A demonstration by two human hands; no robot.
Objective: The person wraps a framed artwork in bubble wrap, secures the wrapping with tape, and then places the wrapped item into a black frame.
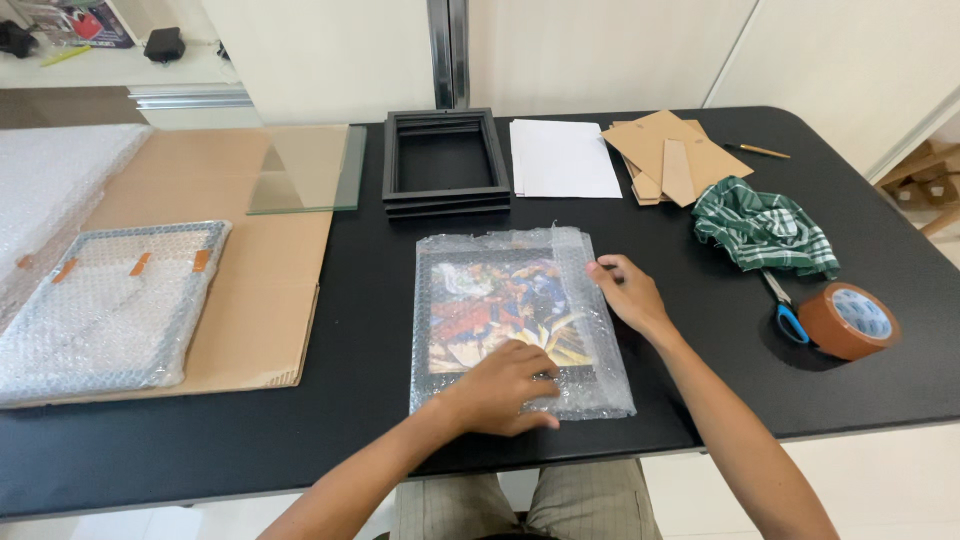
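A framed colourful picture wrapped in bubble wrap [505, 300] lies flat on the black table [360, 290], right in front of me. My left hand [505, 385] presses palm-down on the lower right part of the wrap. Along the wrap's right edge rests my right hand [625, 290], its fingertips touching the folded plastic near the upper right corner. Neither hand lifts anything.
A stack of empty black frames [445, 165], white paper [562, 157] and cardboard pieces [672, 152] sit at the back. A green checked cloth [765, 228], blue-handled scissors [786, 310] and brown tape roll [848, 320] lie at right. A glass pane [305, 168] and another wrapped frame [110, 305] rest on cardboard at left.
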